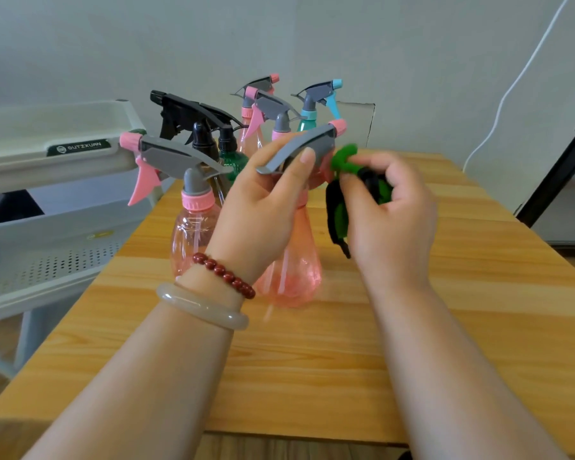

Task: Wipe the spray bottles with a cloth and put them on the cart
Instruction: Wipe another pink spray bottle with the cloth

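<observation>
My left hand point(263, 200) grips the neck of a clear pink spray bottle point(296, 277) with a grey head, held above the wooden table point(346, 360). My right hand point(392, 210) pinches a green and black cloth point(342, 210) against the bottle's trigger side. Another pink bottle point(193, 227) stands just left of my left hand. Behind it stand two bottles with black heads point(200, 127), one of them green, two more pink ones point(263, 107) and a teal one point(316, 104).
A white cart point(57, 207) with a perforated shelf and an upper tray stands against the table's left side. A white cable point(512, 88) runs down the wall at right. A dark frame point(558, 167) leans at the far right.
</observation>
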`<state>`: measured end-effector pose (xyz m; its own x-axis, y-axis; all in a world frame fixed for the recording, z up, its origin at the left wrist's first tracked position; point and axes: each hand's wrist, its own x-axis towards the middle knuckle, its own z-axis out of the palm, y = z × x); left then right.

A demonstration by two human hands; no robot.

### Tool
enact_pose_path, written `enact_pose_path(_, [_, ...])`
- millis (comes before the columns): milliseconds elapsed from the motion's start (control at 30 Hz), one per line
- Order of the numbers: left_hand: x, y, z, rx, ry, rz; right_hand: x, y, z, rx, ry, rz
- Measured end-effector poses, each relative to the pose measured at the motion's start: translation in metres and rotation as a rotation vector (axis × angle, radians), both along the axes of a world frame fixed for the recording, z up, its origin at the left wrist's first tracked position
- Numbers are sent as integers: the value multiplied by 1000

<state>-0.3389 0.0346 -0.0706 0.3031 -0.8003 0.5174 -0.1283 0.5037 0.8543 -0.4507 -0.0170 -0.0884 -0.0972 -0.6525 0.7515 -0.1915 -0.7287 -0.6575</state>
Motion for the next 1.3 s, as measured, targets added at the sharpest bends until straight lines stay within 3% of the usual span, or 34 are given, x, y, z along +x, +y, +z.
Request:
enact_pose_path(100, [-4, 0, -1, -17, -19, -26, 4, 6, 4, -164, 36, -7])
enact_pose_path(267, [2, -2, -3, 20, 44, 4, 2, -1, -14, 92, 23, 57])
enact_pose_path(433, [-10, 0, -4, -43, 21, -19, -3, 5, 3, -53, -13, -3])
enact_pose_path(633, [-6, -1, -3, 0, 113, -18, -7, 1, -8, 132, 49, 34])
enact_pose_path(800, [-16, 1, -5, -31, -2, -17, -6, 8, 10, -79, -14, -24])
enact_pose_path(967, [-9, -2, -5, -3, 62, -4, -9, 0, -8, 181, 21, 35])
enact_pose_path(1167, [-16, 0, -8, -12, -18, 1, -7, 9, 7, -91, -35, -27])
enact_pose_path(1300, [-11, -2, -8, 1, 40, 12, -4, 4, -13, 118, -9, 26])
